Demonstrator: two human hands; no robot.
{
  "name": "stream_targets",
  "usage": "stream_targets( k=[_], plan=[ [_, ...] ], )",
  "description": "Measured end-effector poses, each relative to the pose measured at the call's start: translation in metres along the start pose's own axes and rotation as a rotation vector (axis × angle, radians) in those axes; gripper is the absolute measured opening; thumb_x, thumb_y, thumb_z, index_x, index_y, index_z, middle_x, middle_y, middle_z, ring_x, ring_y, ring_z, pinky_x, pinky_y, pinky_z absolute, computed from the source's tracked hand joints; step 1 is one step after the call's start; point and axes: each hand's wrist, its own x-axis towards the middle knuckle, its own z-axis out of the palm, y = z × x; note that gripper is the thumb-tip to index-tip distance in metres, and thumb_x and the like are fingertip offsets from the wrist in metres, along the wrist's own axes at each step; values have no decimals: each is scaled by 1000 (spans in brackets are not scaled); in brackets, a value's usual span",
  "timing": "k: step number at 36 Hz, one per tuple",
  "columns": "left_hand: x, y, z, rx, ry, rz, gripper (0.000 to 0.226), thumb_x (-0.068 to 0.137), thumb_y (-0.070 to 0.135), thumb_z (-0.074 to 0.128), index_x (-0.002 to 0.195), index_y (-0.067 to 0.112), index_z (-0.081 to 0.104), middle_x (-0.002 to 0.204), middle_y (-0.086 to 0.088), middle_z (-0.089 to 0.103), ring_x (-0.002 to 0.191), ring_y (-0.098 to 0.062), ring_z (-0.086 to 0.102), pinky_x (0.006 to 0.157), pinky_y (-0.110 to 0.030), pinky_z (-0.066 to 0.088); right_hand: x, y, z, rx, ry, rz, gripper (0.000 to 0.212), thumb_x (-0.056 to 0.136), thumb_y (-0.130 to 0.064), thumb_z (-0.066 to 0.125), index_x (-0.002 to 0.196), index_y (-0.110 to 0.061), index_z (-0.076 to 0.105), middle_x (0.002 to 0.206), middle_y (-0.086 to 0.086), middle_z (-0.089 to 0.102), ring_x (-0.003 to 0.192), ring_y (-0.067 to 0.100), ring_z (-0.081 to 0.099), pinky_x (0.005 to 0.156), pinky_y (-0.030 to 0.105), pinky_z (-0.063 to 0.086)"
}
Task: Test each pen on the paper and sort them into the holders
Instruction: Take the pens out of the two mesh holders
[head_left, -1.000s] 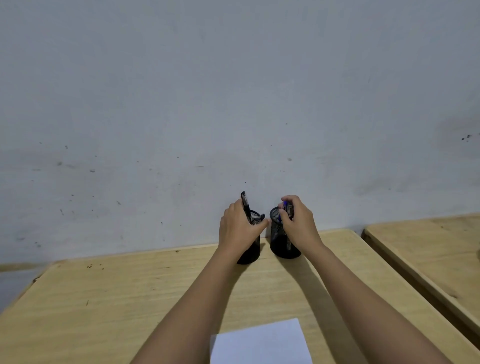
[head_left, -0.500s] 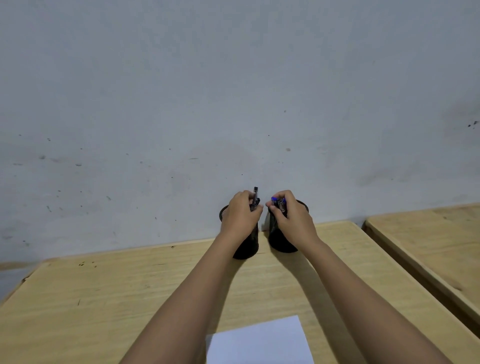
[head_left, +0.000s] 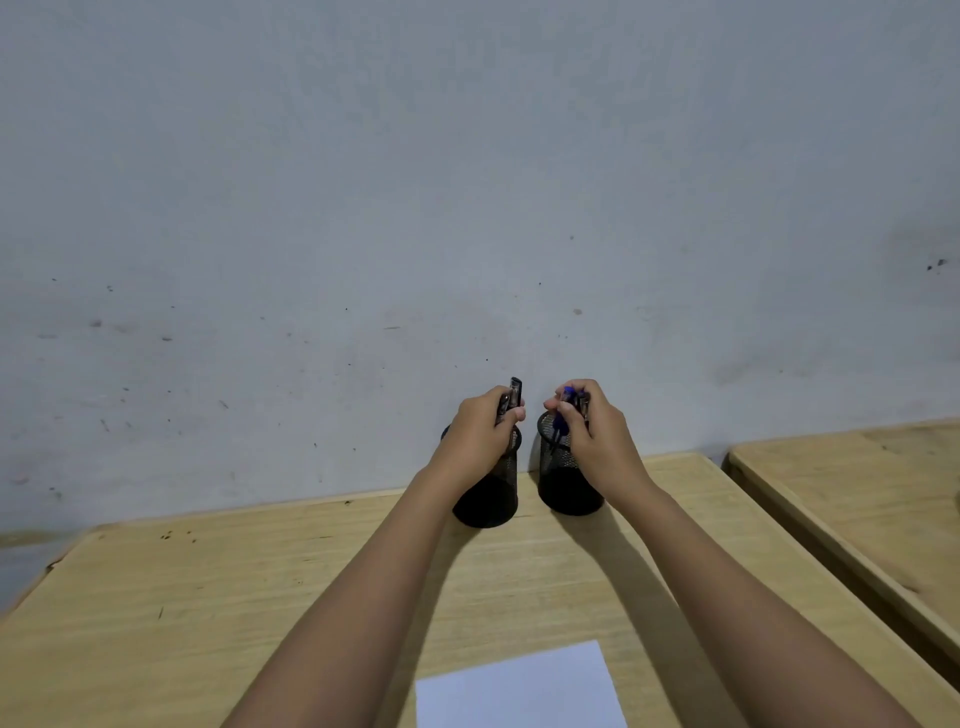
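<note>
Both hands are fisted on pens: left hand (head_left: 480, 436) on dark pens (head_left: 511, 397), right hand (head_left: 592, 436) on blue pens (head_left: 566, 400). Lift straight up, clear both holders (head_left: 569, 483), then head to the paper (head_left: 519, 686) at 6 o'clock.

A: Holders?
B: Two black mesh cylinders, upright, side by side at the desk's far edge against the wall. Left holder (head_left: 488, 493), its rim mostly hidden; right holder (head_left: 566, 483), its open rim partly showing.

A: Pens?
B: Dark pens (head_left: 511, 397), clear-barrelled with black tops, standing up above the left holder. Blue-capped pens (head_left: 569, 400) above the right holder, with one blue shaft slanting down into its mouth. Exact count cannot be told.

A: Paper?
B: One white sheet (head_left: 519, 686), flat on the desk at the near edge, well apart from the holders, partly cut off by the frame.
</note>
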Motion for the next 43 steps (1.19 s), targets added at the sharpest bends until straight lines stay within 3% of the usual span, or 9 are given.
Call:
stream_targets(
  k=[4, 9, 16, 22, 25, 32, 36, 40, 43],
  plan=[
    [-3, 20, -11, -29, -6, 74, 22, 94, 25, 52, 111, 12, 59, 104, -14, 67, 96, -28, 62, 84, -37, 49, 3, -20, -10, 54, 33, -32, 8, 97, -14, 42, 102, -17, 48, 95, -4, 65, 94, 11, 61, 82, 22, 46],
    [-13, 52, -36, -156, 27, 165, 21, 94, 20, 53, 111, 10, 59, 112, -7, 67, 98, -13, 62, 83, -20, 44, 1, -51, -24, 81, 68, -95, 9, 97, -12, 42, 103, -15, 48, 94, -6, 66, 91, 11, 63, 83, 28, 49],
    [-52, 68, -65, -209, -21, 218, 7, 94, 20, 52, 100, 22, 56, 104, -4, 68, 102, -16, 63, 92, -32, 48, -27, -83, -30, 67, 46, -178, 11, 97, -10, 42, 105, -14, 49, 94, -7, 66, 90, 15, 63, 82, 29, 49],
    [-89, 40, -73, -72, -183, 165, 8, 95, 20, 51, 100, 23, 56, 102, 1, 66, 99, -10, 62, 85, -24, 48, -65, -74, -21, -82, -185, -154, 11, 98, -11, 40, 101, -18, 47, 94, 0, 68, 88, 14, 65, 84, 33, 49],
    [-100, 16, -67, 59, -285, 119, 13, 96, 17, 48, 95, 27, 56, 94, 2, 66, 92, -21, 63, 78, -33, 50, -81, -53, -16, -248, -342, -143, 14, 96, -11, 41, 98, -24, 46, 93, -3, 67, 84, 19, 62, 82, 38, 49],
    [-104, -22, -46, 159, -371, 45, 11, 91, 21, 58, 100, 16, 62, 87, -2, 59, 71, -12, 46, 60, -18, 34, -91, -20, -7, -563, -594, -166, 22, 95, -16, 42, 114, -15, 55, 110, 3, 61, 95, 14, 54, 78, 26, 41],
    [-96, -39, -32, 196, -405, 41, 18, 86, 17, 64, 102, 10, 64, 88, -1, 59, 79, -13, 52, 67, -23, 38, -94, 2, -3, -533, -581, -57, 19, 81, -41, 46, 96, -32, 54, 94, -8, 61, 85, 16, 59, 77, 42, 51],
    [-90, -54, -20, 265, -467, 39, 20, 84, 19, 67, 103, 12, 64, 93, 0, 56, 86, -14, 52, 74, -26, 40, -89, 21, -3, -508, -585, -46, 16, 85, -26, 57, 100, -25, 58, 96, -8, 57, 88, 11, 55, 82, 33, 49],
    [-84, -64, -14, 299, -498, 63, 29, 82, 27, 69, 108, 16, 64, 104, 2, 49, 97, -12, 49, 87, -25, 40, -78, 29, -6, -516, -645, -41, 30, 82, -31, 64, 110, -22, 58, 102, -5, 55, 96, 11, 50, 86, 26, 42]
  ],
)
